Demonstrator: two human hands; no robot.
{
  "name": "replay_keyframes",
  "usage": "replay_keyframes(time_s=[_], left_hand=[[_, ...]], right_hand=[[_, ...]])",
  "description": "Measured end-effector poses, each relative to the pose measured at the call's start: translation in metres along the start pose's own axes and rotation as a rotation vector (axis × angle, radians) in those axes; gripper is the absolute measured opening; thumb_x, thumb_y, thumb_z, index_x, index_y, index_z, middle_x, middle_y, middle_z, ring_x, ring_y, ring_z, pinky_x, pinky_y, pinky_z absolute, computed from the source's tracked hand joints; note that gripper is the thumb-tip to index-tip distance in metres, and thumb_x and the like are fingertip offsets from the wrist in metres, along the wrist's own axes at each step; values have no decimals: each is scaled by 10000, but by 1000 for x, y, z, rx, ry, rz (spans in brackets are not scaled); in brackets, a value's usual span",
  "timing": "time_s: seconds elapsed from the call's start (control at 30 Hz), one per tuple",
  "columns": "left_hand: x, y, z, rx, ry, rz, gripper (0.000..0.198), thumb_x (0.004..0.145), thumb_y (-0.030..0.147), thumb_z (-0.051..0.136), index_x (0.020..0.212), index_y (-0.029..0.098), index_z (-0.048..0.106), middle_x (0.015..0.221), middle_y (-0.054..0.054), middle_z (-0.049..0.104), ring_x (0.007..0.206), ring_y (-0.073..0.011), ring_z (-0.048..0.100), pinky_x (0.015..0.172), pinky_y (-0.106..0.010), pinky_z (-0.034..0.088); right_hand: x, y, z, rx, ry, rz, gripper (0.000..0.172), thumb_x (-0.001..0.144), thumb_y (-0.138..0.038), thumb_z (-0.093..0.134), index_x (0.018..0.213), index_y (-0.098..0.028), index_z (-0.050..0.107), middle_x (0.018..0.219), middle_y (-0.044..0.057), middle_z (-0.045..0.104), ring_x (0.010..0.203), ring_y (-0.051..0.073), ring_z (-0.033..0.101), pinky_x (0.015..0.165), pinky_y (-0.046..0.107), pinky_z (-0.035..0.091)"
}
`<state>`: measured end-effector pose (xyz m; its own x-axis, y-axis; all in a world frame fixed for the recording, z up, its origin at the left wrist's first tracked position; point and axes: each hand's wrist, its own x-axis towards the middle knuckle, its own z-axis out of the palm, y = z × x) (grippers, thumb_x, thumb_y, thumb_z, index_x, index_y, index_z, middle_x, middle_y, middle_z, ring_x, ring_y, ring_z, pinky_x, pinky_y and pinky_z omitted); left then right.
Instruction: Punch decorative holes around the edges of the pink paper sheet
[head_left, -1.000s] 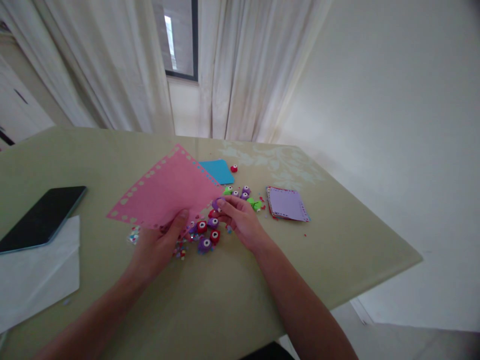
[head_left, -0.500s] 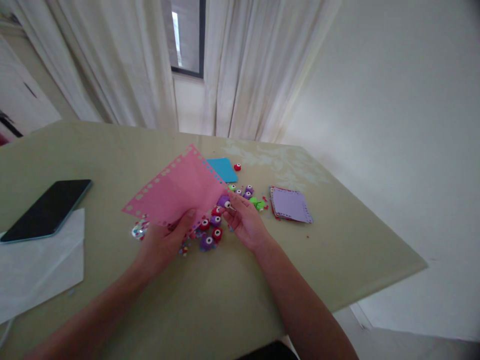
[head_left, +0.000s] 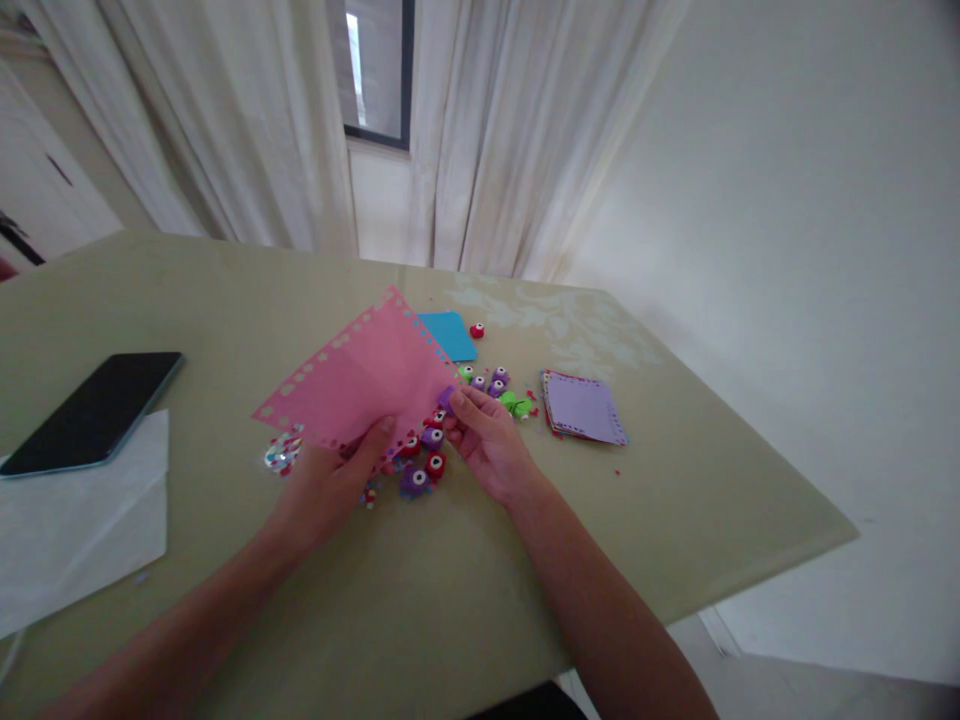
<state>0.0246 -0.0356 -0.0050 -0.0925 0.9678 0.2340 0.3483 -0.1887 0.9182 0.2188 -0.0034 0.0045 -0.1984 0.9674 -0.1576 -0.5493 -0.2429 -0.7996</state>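
Note:
A pink sheet point(head_left: 367, 365) with small holes punched along its edges is tilted above the table. My left hand point(head_left: 334, 480) is closed on its near edge, thumb on top. At the sheet's right corner, my right hand point(head_left: 487, 440) pinches a small purple punch point(head_left: 447, 399), which sits on the sheet's edge. Below the hands lie several purple and red punches with eye shapes, among them a purple one point(head_left: 415, 482) and a red one point(head_left: 435, 464). Colourful paper bits point(head_left: 283, 454) are heaped left of them, partly behind my left hand.
A blue card point(head_left: 448, 336) and a red punch point(head_left: 477, 330) lie behind the sheet. Green punches point(head_left: 516, 404) and a stack of purple-topped punched cards point(head_left: 583, 408) are to the right. At the left, a phone point(head_left: 94, 412) rests partly on white paper point(head_left: 90, 520).
The fingers of my right hand have closed further over the purple punch, hiding its eye. The sheet is slightly shifted to the right in view.

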Motion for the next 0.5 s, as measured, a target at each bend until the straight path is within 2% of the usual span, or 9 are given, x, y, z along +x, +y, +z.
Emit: replay_keyframes(time_s=[0.17,0.4,0.5], left_hand=[[0,-2,-1,27,10,44,317,936,534,638,961,242,758,949,-45,804,901,-299,745,856,-389,615],[0,-5,0,59,7,32,330,934,542,640,1014,247,765,997,-49,808,938,-297,743,879,-389,612],[-1,-3,0,54,-10,3,344,923,558,631,982,246,764,939,-50,805,870,-295,747,807,-389,629]], right_hand=[[0,1,0,-32,6,-8,477,587,-467,1037,826,-181,740,711,-48,671,589,59,549,538,171,446],[0,3,2,-76,-8,-37,488,607,-512,1020,801,-192,706,699,-58,620,571,58,471,497,180,361],[-1,5,5,-73,-3,-62,473,616,-510,1015,774,-195,700,676,-61,593,563,65,434,499,198,347]])
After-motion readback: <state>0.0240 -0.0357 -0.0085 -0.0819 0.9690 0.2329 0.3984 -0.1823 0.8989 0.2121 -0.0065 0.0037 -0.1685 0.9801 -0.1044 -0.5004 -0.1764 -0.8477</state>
